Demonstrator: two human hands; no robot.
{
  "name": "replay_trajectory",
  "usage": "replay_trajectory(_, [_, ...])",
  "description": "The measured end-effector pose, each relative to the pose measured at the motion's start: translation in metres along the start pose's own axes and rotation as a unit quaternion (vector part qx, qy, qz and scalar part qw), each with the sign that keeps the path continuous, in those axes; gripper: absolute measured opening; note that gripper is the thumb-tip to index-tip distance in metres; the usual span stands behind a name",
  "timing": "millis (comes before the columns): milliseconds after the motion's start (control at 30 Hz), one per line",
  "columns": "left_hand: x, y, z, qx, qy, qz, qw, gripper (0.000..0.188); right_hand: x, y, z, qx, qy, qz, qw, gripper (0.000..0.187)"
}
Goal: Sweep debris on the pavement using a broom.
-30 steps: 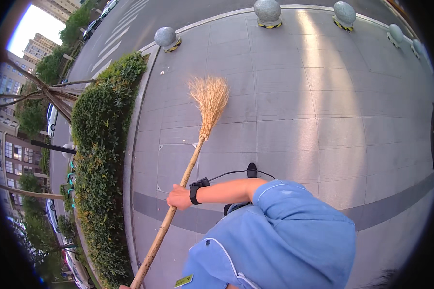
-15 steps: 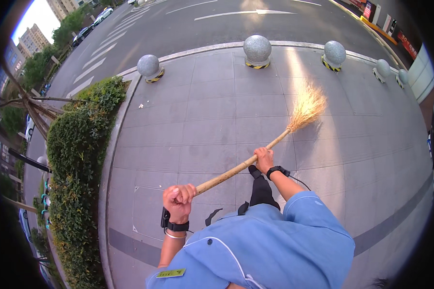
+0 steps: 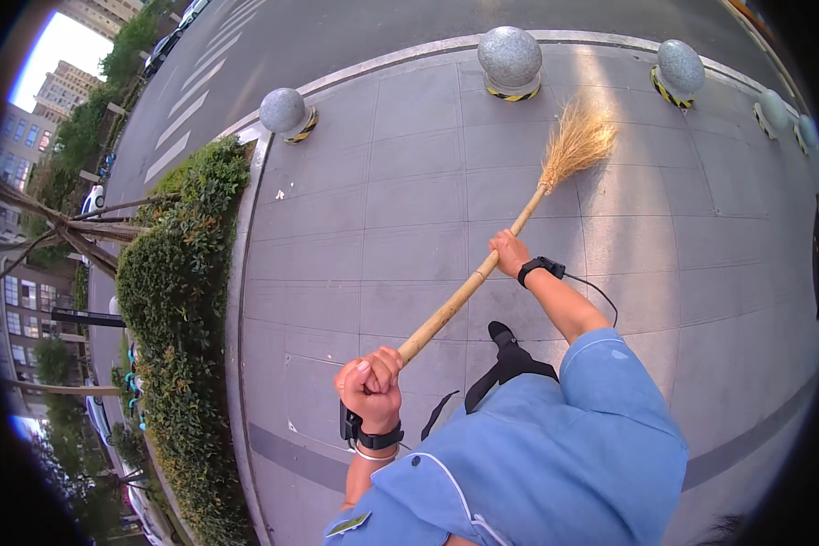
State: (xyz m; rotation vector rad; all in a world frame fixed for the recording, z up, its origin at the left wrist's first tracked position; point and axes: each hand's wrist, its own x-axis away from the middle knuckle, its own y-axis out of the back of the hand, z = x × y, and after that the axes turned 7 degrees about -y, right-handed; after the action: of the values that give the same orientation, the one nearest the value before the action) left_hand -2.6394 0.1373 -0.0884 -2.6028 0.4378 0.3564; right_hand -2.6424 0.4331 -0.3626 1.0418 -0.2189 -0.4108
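A broom [image 3: 453, 308] with a long bamboo handle and a fan of straw-coloured bristles slants across the pavement, its head at the far right of me. My left hand [image 3: 371, 380] is closed round the top end of the handle, close to my body. Lower down the handle, my right hand [image 3: 510, 254] grips it with the arm reaching forward. The bristles spread beside a sunlit strip of paving; whether they touch the ground is hard to tell. Both wrists carry black straps.
Round stone bollards [image 3: 510, 60] with yellow-black bases line the kerb ahead, before a road [image 3: 382, 27]. A trimmed hedge [image 3: 184, 337] behind a stone edging runs along my left. Small white litter [image 3: 280, 194] lies on the grey paving [image 3: 409, 218]. My black shoe [image 3: 500, 333] shows below the broom.
My right hand and the broom's bristles have moved farther away from me, so the handle slants more steeply. My left hand appears slightly lower and to the right. The view has turned somewhat.
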Motion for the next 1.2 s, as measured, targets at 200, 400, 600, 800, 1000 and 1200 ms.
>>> replay_trajectory(200, [0.021, 0.049, -0.1, -0.123, -0.068, -0.205, 0.969, 0.039, -0.011, -0.084, 0.166, -0.09, 0.218, 0.148, 0.96, 0.006])
replay_trajectory(400, [0.077, 0.042, -0.225, -0.285, -0.192, -0.336, 0.877, 0.04, 0.067, -0.122, 0.37, -0.195, 0.429, 0.285, 0.835, 0.006])
replay_trajectory(600, [0.063, 0.034, -0.269, -0.278, -0.312, -0.278, 0.865, 0.034, 0.074, -0.109, 0.476, -0.221, 0.53, 0.294, 0.764, 0.005])
replay_trajectory(800, [0.07, 0.129, -0.279, -0.175, -0.373, -0.291, 0.863, 0.037, 0.032, -0.144, 0.536, -0.195, 0.584, 0.294, 0.731, 0.007])
replay_trajectory(1000, [-0.004, 0.253, -0.237, -0.197, -0.348, -0.222, 0.889, 0.035, -0.1, -0.172, 0.558, -0.051, 0.546, 0.253, 0.797, 0.008])
replay_trajectory(1200, [-0.124, 0.321, -0.165, -0.065, -0.263, -0.089, 0.959, 0.028, -0.261, -0.22, 0.555, 0.015, 0.522, 0.237, 0.819, 0.007])
